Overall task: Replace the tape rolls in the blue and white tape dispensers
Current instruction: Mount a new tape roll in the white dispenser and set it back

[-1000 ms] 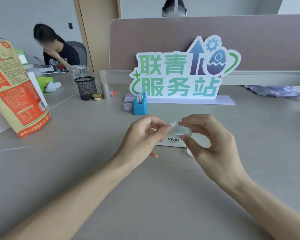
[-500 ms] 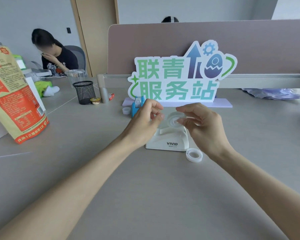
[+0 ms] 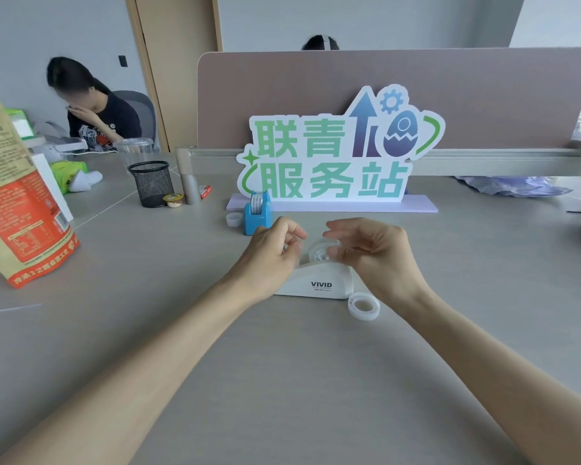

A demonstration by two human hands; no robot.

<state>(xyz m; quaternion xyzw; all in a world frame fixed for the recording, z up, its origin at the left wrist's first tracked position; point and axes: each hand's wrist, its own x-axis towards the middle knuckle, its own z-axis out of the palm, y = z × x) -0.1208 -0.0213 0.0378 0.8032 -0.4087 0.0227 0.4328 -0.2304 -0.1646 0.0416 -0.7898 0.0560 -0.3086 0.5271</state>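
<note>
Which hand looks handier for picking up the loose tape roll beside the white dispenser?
Probably the right hand: the loose tape roll lies just by its wrist, while the left hand sits across the white dispenser.

Far side of my desk (image 3: 282,380): green-lettered sign (image 3: 339,156) before the partition (image 3: 383,95). Far left: black mesh pen cup (image 3: 151,184), orange snack bag (image 3: 17,209), seated person (image 3: 94,112). Far right: crumpled blue plastic (image 3: 514,186).
</note>
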